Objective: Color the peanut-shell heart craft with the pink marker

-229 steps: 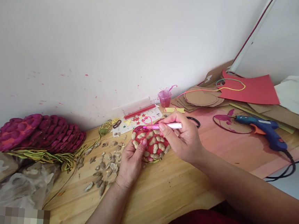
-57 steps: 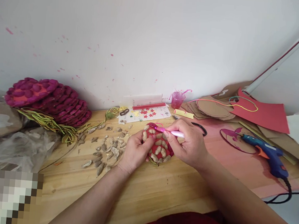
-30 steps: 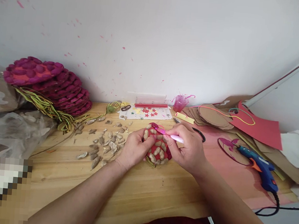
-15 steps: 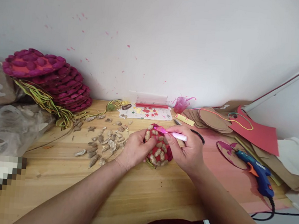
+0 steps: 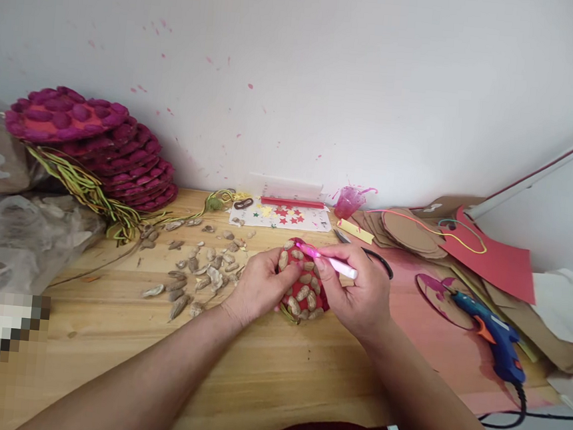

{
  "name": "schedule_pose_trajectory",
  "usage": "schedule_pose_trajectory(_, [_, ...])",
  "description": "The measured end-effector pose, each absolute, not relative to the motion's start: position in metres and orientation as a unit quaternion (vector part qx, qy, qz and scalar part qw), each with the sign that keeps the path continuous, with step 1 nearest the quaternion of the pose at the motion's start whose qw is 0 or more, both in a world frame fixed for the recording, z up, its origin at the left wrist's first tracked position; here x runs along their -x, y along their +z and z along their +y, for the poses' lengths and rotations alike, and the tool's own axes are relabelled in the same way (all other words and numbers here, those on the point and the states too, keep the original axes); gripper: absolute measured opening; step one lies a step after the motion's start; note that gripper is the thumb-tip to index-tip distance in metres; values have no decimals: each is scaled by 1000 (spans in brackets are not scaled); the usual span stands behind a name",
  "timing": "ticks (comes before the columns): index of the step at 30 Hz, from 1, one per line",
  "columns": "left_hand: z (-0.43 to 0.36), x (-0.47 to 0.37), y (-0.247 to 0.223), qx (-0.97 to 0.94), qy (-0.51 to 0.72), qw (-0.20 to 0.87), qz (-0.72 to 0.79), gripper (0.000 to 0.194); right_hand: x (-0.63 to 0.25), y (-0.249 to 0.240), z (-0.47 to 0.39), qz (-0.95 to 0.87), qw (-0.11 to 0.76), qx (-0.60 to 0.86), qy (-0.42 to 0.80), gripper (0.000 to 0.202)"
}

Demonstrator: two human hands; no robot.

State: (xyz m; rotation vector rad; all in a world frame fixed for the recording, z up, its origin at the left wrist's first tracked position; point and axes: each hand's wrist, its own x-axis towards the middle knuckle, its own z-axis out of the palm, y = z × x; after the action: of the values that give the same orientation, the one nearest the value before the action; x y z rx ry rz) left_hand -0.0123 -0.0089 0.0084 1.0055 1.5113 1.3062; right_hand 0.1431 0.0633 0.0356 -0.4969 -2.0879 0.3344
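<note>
My left hand (image 5: 263, 283) is closed on the left edge of a red disc (image 5: 305, 289) with peanut shells stuck over its face, its thumb lying across the front. Some of the shells and the disc's right edge are dark magenta; the others are bare tan. In my right hand (image 5: 357, 291) is a white-handled paintbrush (image 5: 337, 265), pinched between thumb and fingers. Its pink tip touches the disc's upper part, close to a shell. Yellow-green cord shows at the disc's lower left edge. Loose peanut shells (image 5: 215, 277) lie on the table left of my left hand.
A stack of magenta shell-covered discs (image 5: 92, 138) with cords stands at the back left. Behind my hands are paper stars (image 5: 281, 214) on a white sheet and a pink-stained cup (image 5: 350, 200). Cardboard discs (image 5: 410, 232), red paper (image 5: 494, 253) and a blue glue gun (image 5: 499, 341) lie right.
The brush's handle end has tipped slightly downward in my right hand, with its tip still at the disc's upper part. My left hand keeps its hold; the view has shifted a little.
</note>
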Motion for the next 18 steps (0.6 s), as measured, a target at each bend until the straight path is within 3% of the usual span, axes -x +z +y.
schedule_pose_trajectory(18, [-7, 12, 8, -392, 529, 450, 603, 29, -145, 34, 64, -881, 432, 169, 93, 7])
